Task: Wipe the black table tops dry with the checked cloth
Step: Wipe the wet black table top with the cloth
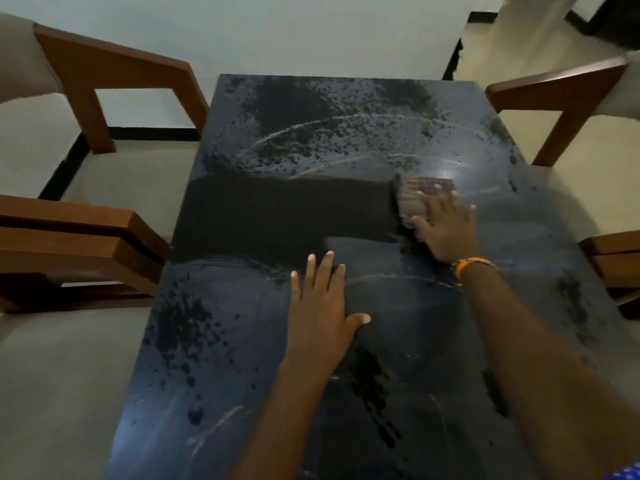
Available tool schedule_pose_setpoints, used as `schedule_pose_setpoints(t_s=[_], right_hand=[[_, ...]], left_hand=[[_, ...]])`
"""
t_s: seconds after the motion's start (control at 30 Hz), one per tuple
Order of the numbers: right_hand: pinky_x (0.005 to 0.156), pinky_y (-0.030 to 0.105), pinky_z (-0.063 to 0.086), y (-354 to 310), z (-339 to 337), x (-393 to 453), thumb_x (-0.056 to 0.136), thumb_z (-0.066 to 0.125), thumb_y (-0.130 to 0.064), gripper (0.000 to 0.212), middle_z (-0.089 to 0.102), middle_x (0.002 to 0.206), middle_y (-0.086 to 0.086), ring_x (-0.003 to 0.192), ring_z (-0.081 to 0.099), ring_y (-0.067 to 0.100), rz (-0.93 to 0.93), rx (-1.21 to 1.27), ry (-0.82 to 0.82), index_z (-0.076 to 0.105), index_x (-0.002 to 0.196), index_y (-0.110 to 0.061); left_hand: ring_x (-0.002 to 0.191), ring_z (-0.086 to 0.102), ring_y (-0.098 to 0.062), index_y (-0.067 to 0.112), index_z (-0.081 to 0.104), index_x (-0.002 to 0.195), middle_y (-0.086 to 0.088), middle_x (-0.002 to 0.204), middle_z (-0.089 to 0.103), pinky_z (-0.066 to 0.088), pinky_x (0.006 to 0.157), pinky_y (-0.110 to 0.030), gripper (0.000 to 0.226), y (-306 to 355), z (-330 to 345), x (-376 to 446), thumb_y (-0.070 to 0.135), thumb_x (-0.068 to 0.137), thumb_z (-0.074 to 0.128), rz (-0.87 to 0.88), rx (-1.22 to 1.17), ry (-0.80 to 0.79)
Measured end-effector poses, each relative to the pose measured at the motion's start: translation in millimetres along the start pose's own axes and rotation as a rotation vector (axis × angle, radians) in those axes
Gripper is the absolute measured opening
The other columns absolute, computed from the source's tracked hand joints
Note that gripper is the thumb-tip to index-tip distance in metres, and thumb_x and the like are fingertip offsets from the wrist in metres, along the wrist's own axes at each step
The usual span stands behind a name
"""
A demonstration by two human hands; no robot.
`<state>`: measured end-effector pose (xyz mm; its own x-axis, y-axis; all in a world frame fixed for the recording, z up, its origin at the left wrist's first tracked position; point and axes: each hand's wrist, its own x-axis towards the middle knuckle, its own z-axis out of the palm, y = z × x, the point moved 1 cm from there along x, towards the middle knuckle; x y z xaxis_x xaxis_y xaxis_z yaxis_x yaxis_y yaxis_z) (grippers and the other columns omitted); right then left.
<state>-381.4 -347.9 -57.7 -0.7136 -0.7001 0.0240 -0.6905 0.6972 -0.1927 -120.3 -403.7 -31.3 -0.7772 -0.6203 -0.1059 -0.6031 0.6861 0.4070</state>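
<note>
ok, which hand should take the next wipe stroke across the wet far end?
Right. The right hand already presses the checked cloth flat, beside the droplets on the black table top. The left hand lies flat nearer the person, with no cloth.

Black table top [277,216], wet and droplet-speckled with one dry dark band, folded checked cloth [414,199] flat right of centre

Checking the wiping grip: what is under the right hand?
The folded checked cloth lies under the right hand, flat on the wet black table top. The cloth's covered part is hidden.
</note>
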Motion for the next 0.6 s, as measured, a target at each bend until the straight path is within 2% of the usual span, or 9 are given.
schedule_pose_setpoints(t_s=[0.1, 0.17, 0.3, 0.4, 0.5, 0.6], right_hand=[[0.115, 0.061, 0.006, 95.5, -20.6, -9.5, 0.097, 0.04, -0.033, 0.051, 0.016, 0.158, 0.008, 0.146, 0.009, 0.034, 0.204, 0.009, -0.008, 0.029, 0.144, -0.018], [0.115, 0.06, 0.004, 130.4, -29.1, -14.8, 0.097, 0.038, -0.033, 0.051, 0.014, 0.158, 0.008, 0.146, 0.008, 0.035, 0.31, 0.015, -0.008, 0.027, 0.145, -0.019], [0.117, 0.057, 0.003, 116.9, -28.0, -12.1, 0.095, 0.041, -0.03, 0.053, 0.012, 0.158, 0.011, 0.145, 0.007, 0.037, 0.371, 0.046, 0.005, 0.027, 0.146, -0.019], [0.117, 0.055, 0.009, 58.0, -17.9, -7.5, 0.095, 0.042, -0.032, 0.057, 0.011, 0.159, 0.012, 0.144, 0.009, 0.038, 0.184, -0.006, 0.009, 0.023, 0.148, -0.023], [0.117, 0.05, 0.004, -29.7, 3.0, -11.8, 0.094, 0.041, -0.04, 0.057, 0.007, 0.16, 0.008, 0.146, 0.004, 0.035, -0.066, 0.01, -0.049, 0.021, 0.147, -0.034], [0.117, 0.049, -0.003, -98.3, 19.1, -30.6, 0.089, 0.048, -0.045, 0.058, 0.01, 0.159, 0.007, 0.147, 0.001, 0.033, -0.273, 0.136, -0.107, 0.03, 0.143, -0.037]], left_hand=[[0.144, -0.017, -0.021, 0.017, 0.005, 0.149, 0.0, 0.159, -0.009, -0.012, 0.115, -0.045, 0.087, 19.2, 12.2, 2.7, 0.062, 0.084, 0.043, 0.001, 0.062, -0.048], [0.144, -0.016, -0.021, 0.018, 0.001, 0.149, 0.001, 0.159, -0.008, -0.013, 0.114, -0.046, 0.09, 22.4, 19.4, 0.2, 0.063, 0.083, 0.044, -0.021, 0.067, -0.089], [0.145, -0.013, -0.018, 0.021, 0.0, 0.149, 0.004, 0.159, -0.007, -0.012, 0.114, -0.044, 0.091, 21.2, 22.7, -0.8, 0.06, 0.082, 0.049, -0.051, 0.016, -0.081], [0.145, -0.01, -0.017, 0.022, 0.002, 0.149, 0.005, 0.159, -0.004, -0.012, 0.114, -0.042, 0.092, 23.2, 22.8, 1.0, 0.058, 0.081, 0.053, -0.061, 0.009, -0.075], [0.146, -0.008, -0.019, 0.02, 0.006, 0.148, 0.004, 0.159, -0.004, -0.008, 0.116, -0.043, 0.091, 26.8, 24.1, 1.1, 0.054, 0.081, 0.056, -0.085, 0.005, -0.072], [0.146, -0.005, -0.021, 0.017, 0.012, 0.148, 0.001, 0.159, 0.0, -0.003, 0.116, -0.045, 0.091, 33.4, 25.1, -0.8, 0.043, 0.08, 0.065, -0.157, -0.08, -0.019]])
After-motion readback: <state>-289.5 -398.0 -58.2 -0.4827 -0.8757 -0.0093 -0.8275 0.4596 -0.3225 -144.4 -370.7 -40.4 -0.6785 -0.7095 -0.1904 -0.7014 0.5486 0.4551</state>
